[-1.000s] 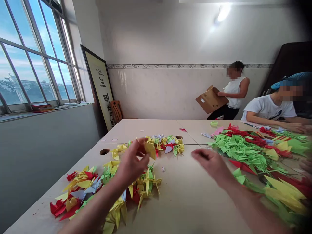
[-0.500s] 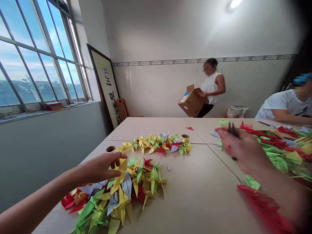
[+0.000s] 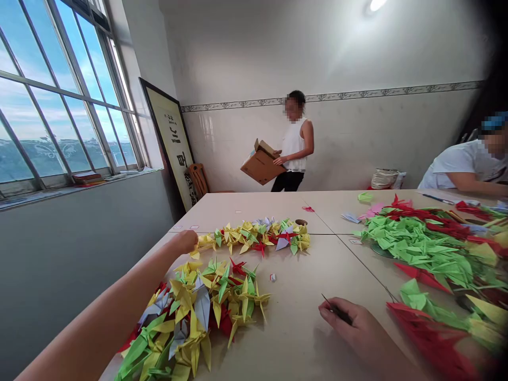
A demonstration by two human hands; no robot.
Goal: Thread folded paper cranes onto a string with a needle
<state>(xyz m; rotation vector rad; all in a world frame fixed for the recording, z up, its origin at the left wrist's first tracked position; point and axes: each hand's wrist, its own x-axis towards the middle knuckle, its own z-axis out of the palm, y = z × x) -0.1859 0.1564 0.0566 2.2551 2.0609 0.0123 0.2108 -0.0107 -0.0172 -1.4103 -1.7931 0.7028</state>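
Observation:
My left hand [image 3: 186, 242] is closed at the left end of the far string of folded paper cranes [image 3: 246, 233], touching its yellow end. Whatever lies between those fingers is hidden. Nearer to me, below my left forearm, spreads a thicker heap of strung paper cranes [image 3: 190, 317] in yellow, green, red and pale blue. Low over the table on the right, my right hand [image 3: 353, 325] grips a thin pointed tool [image 3: 337, 310] with a dark handle, its tip up and to the left.
Loose green paper cranes [image 3: 420, 248] and red ones [image 3: 428, 338] cover the table's right side. A small white scrap [image 3: 272, 277] lies mid-table. Behind the table a person [image 3: 296, 137] carries a cardboard box [image 3: 262, 165]; another person [image 3: 464, 169] sits far right.
My left hand has gone from the near heap to the far string's end and closed. My right hand has come down and left with the tool. The box carrier has moved left.

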